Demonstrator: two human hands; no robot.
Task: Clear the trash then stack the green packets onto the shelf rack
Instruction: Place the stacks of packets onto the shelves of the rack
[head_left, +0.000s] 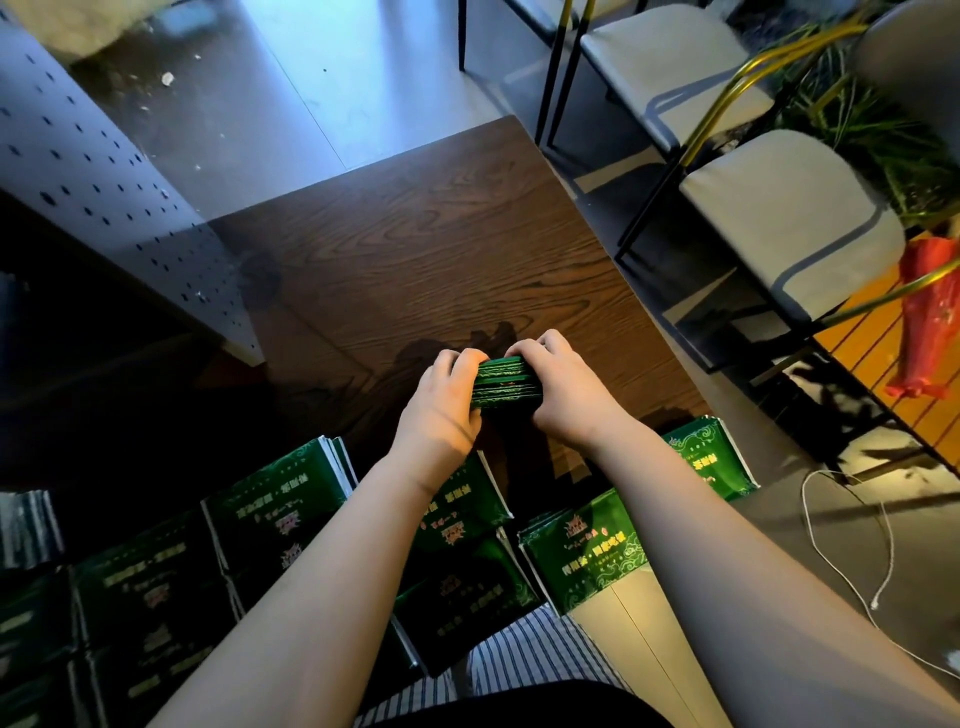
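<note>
One dark wooden desk (441, 249) fills the middle of the frame. At the upper left, beside it, stands a grey perforated shelf rack (104, 171). Two grey cushioned chairs (779, 223) sit at the upper right. Along the lower edge, piles of green packets (280, 499) lie flat, side by side, partly hidden by the person's forearms. Just below centre, the left hand (441, 400) and the right hand (561, 389) clamp a bundle of green packets (506, 387) between them, one hand at each end, fingers curled over its top. Whether the bundle touches the desk cannot be told. A red bag (924, 322) shows at the right edge, and a white cable (852, 545) lies at the lower right.
</note>
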